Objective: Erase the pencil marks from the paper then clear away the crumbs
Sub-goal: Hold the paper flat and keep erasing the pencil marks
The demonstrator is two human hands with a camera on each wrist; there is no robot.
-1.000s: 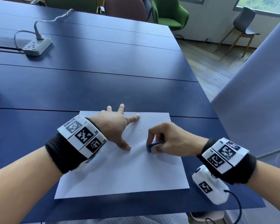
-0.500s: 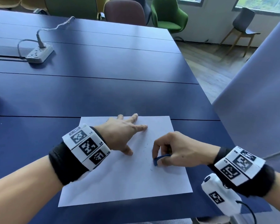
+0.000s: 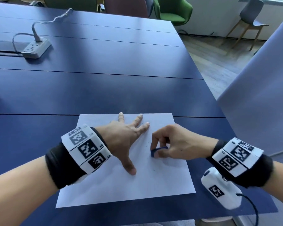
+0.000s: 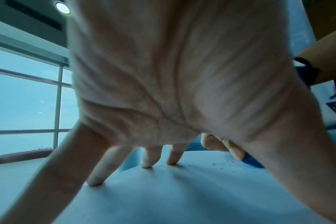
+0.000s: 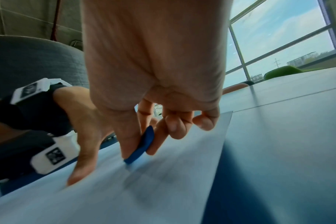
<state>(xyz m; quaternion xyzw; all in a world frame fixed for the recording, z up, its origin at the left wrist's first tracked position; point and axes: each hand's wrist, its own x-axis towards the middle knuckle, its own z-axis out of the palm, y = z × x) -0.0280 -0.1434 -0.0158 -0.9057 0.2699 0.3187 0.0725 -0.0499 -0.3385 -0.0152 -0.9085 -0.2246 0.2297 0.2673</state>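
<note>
A white sheet of paper (image 3: 104,190) lies on the dark blue table (image 3: 104,88) near its front edge. My left hand (image 3: 126,139) presses flat on the paper with fingers spread. My right hand (image 3: 171,144) pinches a flat blue eraser (image 3: 157,150) between thumb and fingers, its lower end touching the paper. In the right wrist view the eraser (image 5: 141,147) stands tilted on the sheet (image 5: 163,189), blurred by motion. Small dark crumbs (image 3: 147,144) dot the paper between my hands, also visible as crumbs (image 4: 217,166) in the left wrist view beside the spread fingers (image 4: 148,159).
A grey power strip (image 3: 36,48) with its cable sits at the far left of the table. Chairs, among them a green chair (image 3: 173,10), stand beyond the far edge. A pale blue panel (image 3: 260,95) rises at the right, past the table's right edge.
My right hand with the eraser has shifted slightly across the paper, toward me and to the right. My left hand stays pressed on the sheet. The head view has tilted a little.
</note>
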